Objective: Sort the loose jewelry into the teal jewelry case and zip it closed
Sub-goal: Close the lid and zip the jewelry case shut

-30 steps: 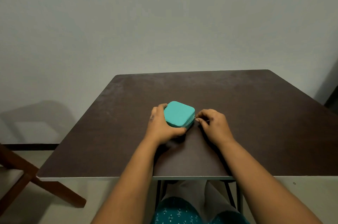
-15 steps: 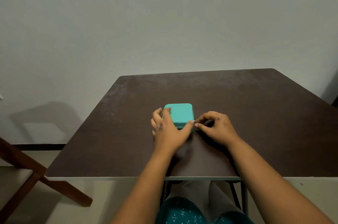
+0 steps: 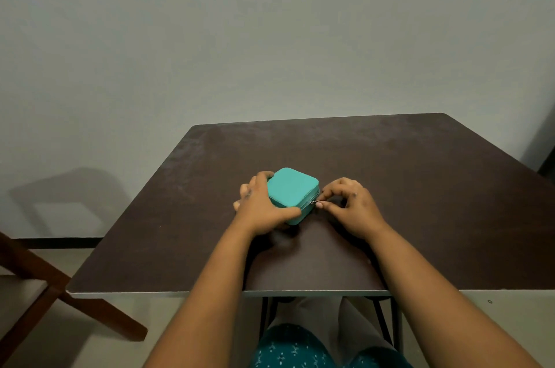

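1. Near the table's [image 3: 420, 187] middle, the teal jewelry case [image 3: 292, 192] lies flat with its lid down; no loose jewelry shows on the dark surface.
2. Change: compared with half a second ago, the case now sits turned at an angle, one corner pointing toward the person, and the zipper pull [image 3: 314, 202] appears at the right-hand corner near the front edge. The zip seems close to the end of its run, so the task is judged to be in its closing step.
3. Left hand [image 3: 261, 208]: wrapped round the case's left and near sides, fingers curled over the far-left edge, thumb along the front edge, holding it steady.
4. Right hand [image 3: 351, 205]: thumb and forefinger pinch the small metal pull; the other fingers are curled in.
5. Relation: the case lies between the two hands, touching the left; the right hand meets it only through the pull, just beside its right corner.
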